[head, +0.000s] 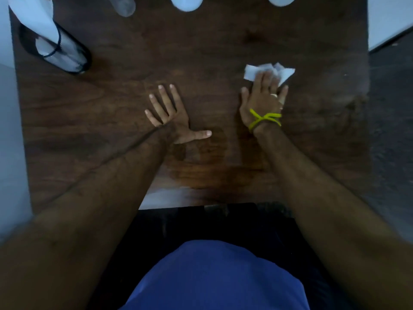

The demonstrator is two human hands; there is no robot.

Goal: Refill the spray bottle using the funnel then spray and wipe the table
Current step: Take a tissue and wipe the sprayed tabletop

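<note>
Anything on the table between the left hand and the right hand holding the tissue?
Nothing: the head view shows only bare dark wood table between the flat left hand and the right hand pressing the white tissue.

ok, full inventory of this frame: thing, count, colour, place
table: 1, dark brown wood, fills most of the view
tissue: 1, white, crumpled, right of centre under the right hand's fingers
spray bottle: 1, clear with a white head and dark tube, far left corner
clear container: 1, transparent, far edge, cut off by the frame
white rounded objects: 2, white, far edge, cut off; cannot tell what they are
yellow band: 1, yellow, on the right wrist
ring: 1, pale, on a right finger
left hand: 1, flat on the table, fingers spread, centre
right hand: 1, pressing the tissue onto the table
</note>
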